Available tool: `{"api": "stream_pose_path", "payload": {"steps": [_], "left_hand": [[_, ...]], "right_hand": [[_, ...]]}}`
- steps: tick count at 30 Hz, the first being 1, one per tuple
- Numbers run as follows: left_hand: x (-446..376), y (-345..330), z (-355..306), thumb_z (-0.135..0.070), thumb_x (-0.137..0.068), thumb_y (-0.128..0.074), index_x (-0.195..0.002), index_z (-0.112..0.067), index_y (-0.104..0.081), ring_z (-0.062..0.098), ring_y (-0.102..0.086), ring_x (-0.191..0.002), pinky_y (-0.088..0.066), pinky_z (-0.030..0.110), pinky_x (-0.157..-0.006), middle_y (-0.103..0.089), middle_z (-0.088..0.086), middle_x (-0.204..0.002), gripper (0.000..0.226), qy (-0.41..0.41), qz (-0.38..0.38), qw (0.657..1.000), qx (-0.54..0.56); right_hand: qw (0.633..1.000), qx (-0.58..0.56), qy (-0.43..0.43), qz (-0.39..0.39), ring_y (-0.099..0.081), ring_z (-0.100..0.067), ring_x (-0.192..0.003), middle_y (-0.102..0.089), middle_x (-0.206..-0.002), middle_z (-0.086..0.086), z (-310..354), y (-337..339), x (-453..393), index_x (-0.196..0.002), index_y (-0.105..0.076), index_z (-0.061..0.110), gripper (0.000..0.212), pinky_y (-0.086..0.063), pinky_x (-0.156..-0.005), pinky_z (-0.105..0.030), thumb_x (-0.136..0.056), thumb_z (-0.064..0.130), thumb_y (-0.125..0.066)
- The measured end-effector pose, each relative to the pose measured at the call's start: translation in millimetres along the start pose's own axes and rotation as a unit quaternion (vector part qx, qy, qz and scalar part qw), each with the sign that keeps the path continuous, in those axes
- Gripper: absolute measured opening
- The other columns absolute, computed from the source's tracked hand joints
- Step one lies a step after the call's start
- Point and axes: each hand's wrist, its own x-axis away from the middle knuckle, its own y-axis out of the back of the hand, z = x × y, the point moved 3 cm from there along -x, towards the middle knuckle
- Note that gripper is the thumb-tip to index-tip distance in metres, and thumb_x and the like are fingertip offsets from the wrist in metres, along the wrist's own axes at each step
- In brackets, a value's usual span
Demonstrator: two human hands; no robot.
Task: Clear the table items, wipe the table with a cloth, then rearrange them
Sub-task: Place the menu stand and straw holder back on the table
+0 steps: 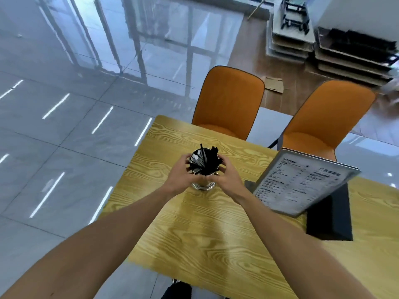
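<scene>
A glass cup (203, 185) full of black and white straws stands on the yellow wood-grain table (205, 234), near its far left part. My left hand (180, 174) wraps the cup's left side and my right hand (226, 178) wraps its right side, fingers curled around the rim. The cup's base touches the tabletop. To the right a menu board (302, 182) leans tilted on a black stand (330, 219).
Two orange chairs (228, 104) (323, 117) are pushed in at the table's far side. Glossy grey floor tiles lie to the left. Stacked trays and cardboard (349, 52) sit on the floor at the back right.
</scene>
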Motion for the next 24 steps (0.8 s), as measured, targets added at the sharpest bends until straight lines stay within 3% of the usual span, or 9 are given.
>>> {"api": "stream_pose_path", "payload": {"steps": [2, 6, 10, 13, 16, 20, 24], "left_hand": [[-4.3, -19.3, -2.7, -0.018, -0.068, -0.092, -0.138, -0.017, -0.046, 0.006, -0.065, -0.104, -0.054, 0.014, -0.078, -0.06, -0.002, -0.122, 0.084, -0.003, 0.02, 1.0, -0.01], [-10.1, -53.7, -6.4, -0.017, -0.067, -0.091, -0.137, -0.018, -0.048, 0.009, -0.064, -0.107, -0.055, 0.02, -0.085, -0.061, -0.002, -0.122, 0.082, -0.01, 0.061, 0.998, -0.033], [-10.9, -75.0, -4.1, -0.016, -0.068, -0.091, -0.138, -0.019, -0.048, 0.012, -0.064, -0.11, -0.052, 0.014, -0.082, -0.06, -0.005, -0.122, 0.082, -0.008, 0.089, 0.995, -0.046], [-13.3, -84.0, -4.3, -0.012, -0.069, -0.091, -0.14, -0.015, -0.047, 0.017, -0.063, -0.113, -0.052, 0.021, -0.089, -0.059, 0.001, -0.127, 0.084, -0.008, 0.096, 0.994, -0.056], [-16.1, -90.3, -6.0, -0.009, -0.071, -0.089, -0.141, -0.013, -0.045, 0.016, -0.062, -0.112, -0.052, 0.016, -0.085, -0.058, 0.002, -0.126, 0.083, -0.007, 0.102, 0.993, -0.061], [-18.3, -96.5, -7.3, -0.008, -0.072, -0.088, -0.137, -0.018, -0.047, 0.001, -0.06, -0.102, -0.049, 0.004, -0.074, -0.057, -0.014, -0.115, 0.077, -0.013, 0.106, 0.993, -0.057], [-18.4, -101.5, -5.6, -0.007, -0.074, -0.087, -0.137, -0.018, -0.048, -0.016, -0.06, -0.096, -0.045, 0.0, -0.074, -0.056, -0.021, -0.113, 0.075, -0.022, 0.111, 0.992, -0.057]], "right_hand": [[1.0, -0.002, -0.008, -0.021, -0.056, 0.004, -0.11, -0.056, -0.121, 0.024, -9.0, 17.7, 9.2, -0.136, -0.045, 0.029, 0.076, -0.053, -0.074, -0.013, -0.076, 0.005, -0.085], [0.998, -0.003, -0.019, -0.064, -0.055, -0.002, -0.113, -0.054, -0.122, 0.02, -25.6, 43.9, 27.5, -0.136, -0.044, 0.028, 0.076, -0.052, -0.088, -0.026, -0.076, 0.009, -0.086], [0.994, 0.025, -0.039, -0.101, -0.054, -0.017, -0.122, -0.055, -0.132, 0.002, -41.7, 54.5, 40.9, -0.141, -0.042, 0.019, 0.076, -0.051, -0.098, -0.036, -0.078, 0.012, -0.085], [0.99, 0.045, -0.042, -0.129, -0.054, -0.014, -0.12, -0.057, -0.132, 0.002, -48.9, 59.6, 48.3, -0.141, -0.043, 0.018, 0.077, -0.048, -0.093, -0.029, -0.078, 0.024, -0.087], [0.983, 0.065, -0.041, -0.164, -0.057, -0.013, -0.113, -0.058, -0.127, 0.004, -52.9, 63.2, 51.3, -0.134, -0.049, 0.021, 0.07, -0.052, -0.092, -0.033, -0.077, 0.037, -0.086], [0.979, 0.06, -0.056, -0.187, -0.063, -0.013, -0.104, -0.059, -0.119, 0.002, -57.5, 63.6, 53.2, -0.128, -0.049, 0.021, 0.063, -0.056, -0.089, -0.039, -0.078, 0.04, -0.084], [0.972, 0.063, -0.067, -0.216, -0.065, -0.009, -0.095, -0.063, -0.112, 0.004, -63.1, 64.4, 58.0, -0.123, -0.051, 0.019, 0.059, -0.057, -0.08, -0.031, -0.078, 0.039, -0.084]]}}
